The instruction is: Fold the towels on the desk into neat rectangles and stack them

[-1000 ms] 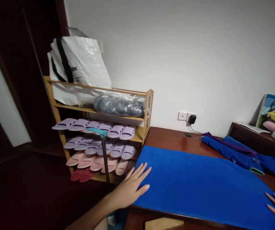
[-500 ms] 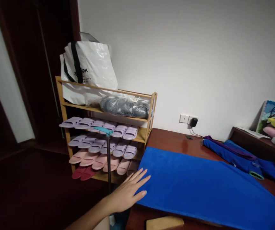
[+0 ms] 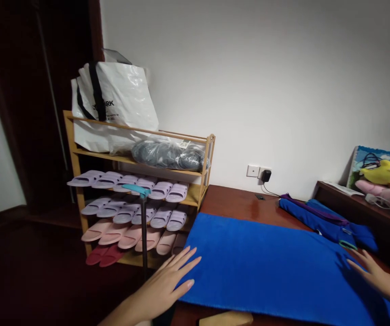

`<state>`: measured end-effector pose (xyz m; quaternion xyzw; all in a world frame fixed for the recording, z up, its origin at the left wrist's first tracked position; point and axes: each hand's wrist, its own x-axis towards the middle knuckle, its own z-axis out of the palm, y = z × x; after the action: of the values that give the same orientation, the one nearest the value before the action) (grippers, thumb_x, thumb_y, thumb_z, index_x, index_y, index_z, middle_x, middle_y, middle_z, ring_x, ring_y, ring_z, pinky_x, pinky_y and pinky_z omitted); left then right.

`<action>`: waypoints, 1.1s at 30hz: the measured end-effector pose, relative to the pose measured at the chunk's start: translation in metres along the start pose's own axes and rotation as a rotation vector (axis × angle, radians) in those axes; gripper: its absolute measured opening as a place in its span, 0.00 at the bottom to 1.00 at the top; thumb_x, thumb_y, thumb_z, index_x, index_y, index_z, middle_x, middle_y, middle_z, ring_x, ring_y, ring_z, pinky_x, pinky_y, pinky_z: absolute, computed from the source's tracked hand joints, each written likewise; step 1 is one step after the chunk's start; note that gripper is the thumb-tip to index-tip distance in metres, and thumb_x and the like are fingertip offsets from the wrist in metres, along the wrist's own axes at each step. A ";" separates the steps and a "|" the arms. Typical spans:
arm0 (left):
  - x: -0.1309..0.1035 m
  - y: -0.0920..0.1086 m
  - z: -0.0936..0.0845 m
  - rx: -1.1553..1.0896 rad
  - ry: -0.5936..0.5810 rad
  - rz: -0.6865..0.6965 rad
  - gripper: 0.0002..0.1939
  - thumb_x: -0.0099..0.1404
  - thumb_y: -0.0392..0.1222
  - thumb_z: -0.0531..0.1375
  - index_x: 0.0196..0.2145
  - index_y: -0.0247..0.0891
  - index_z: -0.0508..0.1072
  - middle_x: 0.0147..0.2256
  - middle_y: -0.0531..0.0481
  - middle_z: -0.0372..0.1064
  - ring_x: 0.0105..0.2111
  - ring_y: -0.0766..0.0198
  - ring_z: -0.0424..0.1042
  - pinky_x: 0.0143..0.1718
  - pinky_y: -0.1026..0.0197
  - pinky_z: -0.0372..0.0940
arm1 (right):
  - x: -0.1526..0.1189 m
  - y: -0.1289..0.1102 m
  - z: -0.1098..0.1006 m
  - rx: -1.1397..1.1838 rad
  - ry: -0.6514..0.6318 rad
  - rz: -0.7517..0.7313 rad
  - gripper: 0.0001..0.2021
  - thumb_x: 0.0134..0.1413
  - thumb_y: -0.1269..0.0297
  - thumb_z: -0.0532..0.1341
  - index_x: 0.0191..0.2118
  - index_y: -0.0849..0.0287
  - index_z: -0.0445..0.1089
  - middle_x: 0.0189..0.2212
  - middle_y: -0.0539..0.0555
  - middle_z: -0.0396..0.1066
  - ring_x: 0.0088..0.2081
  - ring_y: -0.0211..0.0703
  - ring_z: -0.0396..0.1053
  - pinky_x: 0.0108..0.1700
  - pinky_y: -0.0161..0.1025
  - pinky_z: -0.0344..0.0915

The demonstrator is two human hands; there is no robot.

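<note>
A bright blue cloth (image 3: 266, 267) lies spread flat on the dark red-brown wooden table (image 3: 230, 199). At its left edge rests my left hand (image 3: 167, 280), palm down, fingers stretched out and apart. Over the cloth's right side is my right hand (image 3: 371, 271), its fingers also extended, with a shadow on the cloth below. Neither hand grips anything. Behind the cloth, at the table's back right, lie folded blue and purple cloths (image 3: 327, 219).
To the left stands a wooden shoe rack (image 3: 75, 172) with several slippers (image 3: 162, 190) and a white bag (image 3: 123, 99). A pole with a teal top (image 3: 143, 235) stands before it. A tan block (image 3: 227, 318) sits at the table's front edge. A charger (image 3: 266, 175) is plugged into the wall.
My right hand has come into view from the right edge and is over the cloth. My left hand stays at the cloth's left edge. The view has turned slightly right.
</note>
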<state>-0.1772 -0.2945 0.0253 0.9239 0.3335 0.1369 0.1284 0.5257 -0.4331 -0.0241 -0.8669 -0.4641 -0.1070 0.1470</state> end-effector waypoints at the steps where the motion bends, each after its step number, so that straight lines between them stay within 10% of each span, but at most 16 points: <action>1: -0.001 0.000 0.000 -0.003 0.007 -0.005 0.25 0.70 0.53 0.48 0.63 0.59 0.48 0.64 0.58 0.40 0.63 0.50 0.44 0.59 0.44 0.50 | 0.011 -0.009 0.006 0.043 -0.042 0.031 0.37 0.39 0.33 0.46 0.55 0.42 0.62 0.59 0.56 0.56 0.56 0.54 0.59 0.52 0.51 0.58; 8: -0.010 -0.003 -0.002 0.000 0.070 0.017 0.26 0.69 0.48 0.51 0.62 0.58 0.49 0.64 0.56 0.42 0.62 0.51 0.48 0.58 0.47 0.52 | 0.066 -0.065 0.033 0.121 -0.148 -0.010 0.34 0.44 0.40 0.43 0.51 0.49 0.68 0.51 0.54 0.68 0.53 0.49 0.65 0.54 0.45 0.60; 21: -0.016 0.002 -0.008 0.052 0.086 0.013 0.28 0.69 0.46 0.51 0.63 0.57 0.46 0.64 0.56 0.41 0.62 0.51 0.48 0.57 0.49 0.54 | 0.041 -0.081 0.036 -0.060 0.002 0.009 0.33 0.48 0.47 0.44 0.55 0.57 0.65 0.58 0.60 0.59 0.61 0.56 0.51 0.57 0.60 0.52; 28: -0.033 0.007 -0.022 0.104 0.036 0.090 0.33 0.67 0.47 0.55 0.64 0.56 0.41 0.64 0.55 0.40 0.62 0.51 0.48 0.58 0.51 0.54 | -0.084 -0.179 -0.010 0.025 0.016 -0.456 0.30 0.59 0.49 0.45 0.65 0.45 0.37 0.64 0.49 0.43 0.63 0.44 0.47 0.59 0.49 0.55; 33: -0.031 0.002 -0.026 0.093 0.012 0.155 0.28 0.67 0.47 0.54 0.62 0.57 0.50 0.62 0.56 0.48 0.59 0.53 0.55 0.57 0.53 0.56 | -0.160 -0.222 -0.014 0.016 0.054 -0.655 0.28 0.59 0.53 0.50 0.64 0.41 0.42 0.62 0.48 0.49 0.61 0.45 0.53 0.54 0.44 0.61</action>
<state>-0.2076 -0.3122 0.0445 0.9510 0.2678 0.1362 0.0722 0.2520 -0.4447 -0.0282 -0.6670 -0.7152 -0.1680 0.1240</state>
